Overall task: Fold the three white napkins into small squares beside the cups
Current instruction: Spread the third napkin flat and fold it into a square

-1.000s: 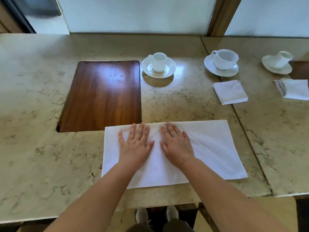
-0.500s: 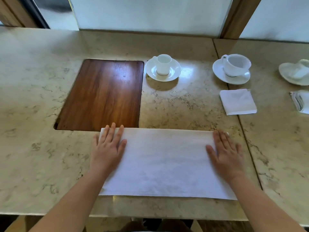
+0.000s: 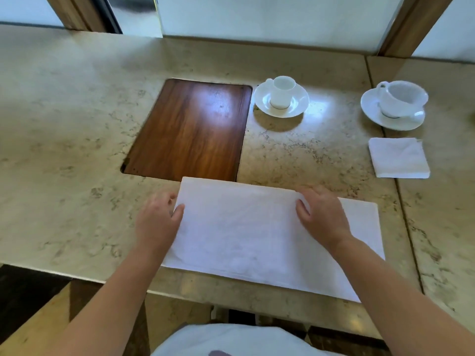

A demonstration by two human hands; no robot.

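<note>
Since a moment ago our right hand (image 3: 322, 217) has slid inward from the end of the napkin (image 3: 246, 235) toward its middle, fingers together and flat. Our left hand (image 3: 156, 219) curls at the left edge, thumb on top, seemingly ready to fold it across the marble table (image 3: 64, 124).

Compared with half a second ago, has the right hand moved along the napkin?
Yes. The right hand has moved left, inward from the right end of the long napkin. A strip of cloth now shows to its right, toward the table seam.
</note>
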